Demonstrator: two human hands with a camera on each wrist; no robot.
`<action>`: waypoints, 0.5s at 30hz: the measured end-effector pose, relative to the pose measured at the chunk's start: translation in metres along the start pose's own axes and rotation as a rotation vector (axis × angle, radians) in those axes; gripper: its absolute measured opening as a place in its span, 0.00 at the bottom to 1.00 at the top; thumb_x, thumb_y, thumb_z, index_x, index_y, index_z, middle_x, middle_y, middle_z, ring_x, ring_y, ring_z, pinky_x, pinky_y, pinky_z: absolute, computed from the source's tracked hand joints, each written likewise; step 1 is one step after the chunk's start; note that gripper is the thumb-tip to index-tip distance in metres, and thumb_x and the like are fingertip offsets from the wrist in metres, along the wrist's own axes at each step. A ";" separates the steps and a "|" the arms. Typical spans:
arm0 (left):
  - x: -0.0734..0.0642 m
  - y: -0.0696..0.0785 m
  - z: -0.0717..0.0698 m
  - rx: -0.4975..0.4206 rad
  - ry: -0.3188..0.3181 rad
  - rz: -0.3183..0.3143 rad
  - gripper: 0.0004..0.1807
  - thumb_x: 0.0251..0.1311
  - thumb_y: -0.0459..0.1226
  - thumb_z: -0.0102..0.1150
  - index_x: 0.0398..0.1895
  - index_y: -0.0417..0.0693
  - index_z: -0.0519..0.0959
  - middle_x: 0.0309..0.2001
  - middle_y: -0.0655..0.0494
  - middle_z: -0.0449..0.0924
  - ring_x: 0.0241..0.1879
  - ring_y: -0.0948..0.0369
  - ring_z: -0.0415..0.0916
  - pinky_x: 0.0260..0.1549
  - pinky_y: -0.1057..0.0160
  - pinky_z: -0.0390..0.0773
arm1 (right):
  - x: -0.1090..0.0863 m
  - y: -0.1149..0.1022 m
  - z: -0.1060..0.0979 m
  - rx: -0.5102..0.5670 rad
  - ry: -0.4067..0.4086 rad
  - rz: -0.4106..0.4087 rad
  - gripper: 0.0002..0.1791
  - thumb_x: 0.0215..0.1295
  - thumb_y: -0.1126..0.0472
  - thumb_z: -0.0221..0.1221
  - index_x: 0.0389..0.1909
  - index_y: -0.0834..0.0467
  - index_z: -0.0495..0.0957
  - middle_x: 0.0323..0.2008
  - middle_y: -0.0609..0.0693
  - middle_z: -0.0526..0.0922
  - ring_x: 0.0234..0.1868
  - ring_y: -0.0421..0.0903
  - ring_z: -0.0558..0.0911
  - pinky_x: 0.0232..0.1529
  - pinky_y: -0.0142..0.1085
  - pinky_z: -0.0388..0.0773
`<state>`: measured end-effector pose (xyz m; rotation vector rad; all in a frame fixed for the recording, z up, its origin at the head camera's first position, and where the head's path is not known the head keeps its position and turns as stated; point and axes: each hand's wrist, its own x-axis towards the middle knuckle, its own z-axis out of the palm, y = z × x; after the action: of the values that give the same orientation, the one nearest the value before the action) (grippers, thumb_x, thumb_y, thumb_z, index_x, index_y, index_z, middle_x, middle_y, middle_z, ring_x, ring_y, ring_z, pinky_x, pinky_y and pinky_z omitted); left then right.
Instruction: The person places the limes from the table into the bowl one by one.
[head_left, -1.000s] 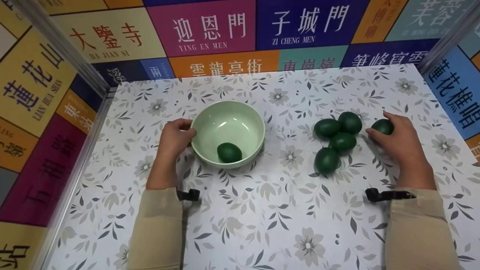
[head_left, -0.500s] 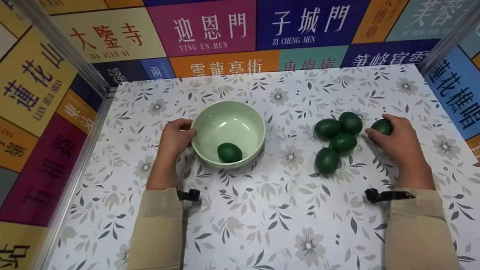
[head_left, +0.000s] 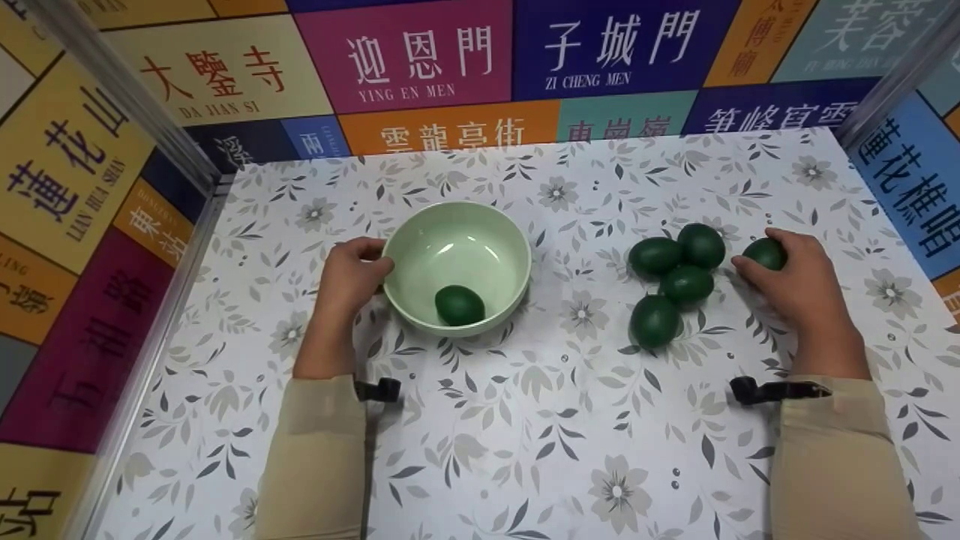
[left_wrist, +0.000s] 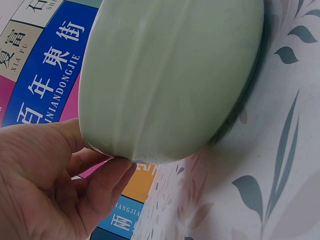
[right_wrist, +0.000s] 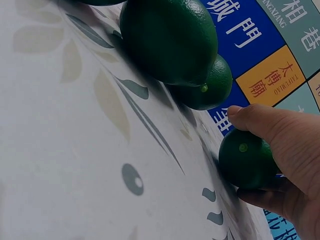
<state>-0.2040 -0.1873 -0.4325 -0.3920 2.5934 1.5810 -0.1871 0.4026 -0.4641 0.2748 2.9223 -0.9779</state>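
My left hand (head_left: 351, 274) pinches the rim of a pale green bowl (head_left: 495, 247) at its left side. One dark green lime (head_left: 459, 305) lies inside, near the front wall. Seen from the left wrist, the bowl's ribbed outside (left_wrist: 170, 80) fills the middle, the thumb at the rim and the fingers touching the outer wall. On the right, my right hand (head_left: 802, 281) grips another lime (head_left: 765, 254) between thumb and fingers. The right wrist view shows that lime (right_wrist: 245, 160) low at the table surface, its pale stem end facing the camera.
Several limes cluster between the bowl and my right hand; the nearest lime (head_left: 655, 321) lies closest to me, one lime (head_left: 701, 245) at the back. A floral cloth (head_left: 525, 435) covers the table. Printed panels (head_left: 420, 60) wall in the back and sides.
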 end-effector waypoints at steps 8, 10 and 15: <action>-0.001 0.001 0.000 0.004 0.005 -0.004 0.22 0.62 0.32 0.57 0.59 0.41 0.83 0.52 0.44 0.81 0.42 0.56 0.81 0.36 0.65 0.86 | 0.001 0.000 0.000 -0.004 -0.004 0.006 0.53 0.69 0.32 0.56 0.82 0.60 0.51 0.77 0.74 0.52 0.72 0.75 0.60 0.67 0.69 0.63; -0.001 0.001 0.000 0.009 0.009 -0.004 0.21 0.62 0.33 0.57 0.59 0.42 0.83 0.52 0.44 0.82 0.42 0.56 0.81 0.36 0.65 0.86 | 0.001 0.000 0.000 -0.007 -0.004 0.006 0.53 0.69 0.31 0.55 0.82 0.60 0.51 0.77 0.74 0.52 0.72 0.75 0.61 0.66 0.70 0.62; -0.002 0.001 0.000 0.032 0.012 -0.001 0.21 0.62 0.33 0.57 0.59 0.43 0.83 0.52 0.44 0.82 0.42 0.56 0.81 0.36 0.65 0.85 | 0.001 0.000 0.000 -0.006 -0.006 0.010 0.53 0.69 0.31 0.55 0.82 0.60 0.51 0.78 0.74 0.52 0.72 0.75 0.60 0.66 0.69 0.62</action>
<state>-0.2028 -0.1864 -0.4309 -0.4010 2.6235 1.5399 -0.1876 0.4027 -0.4645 0.2851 2.9149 -0.9666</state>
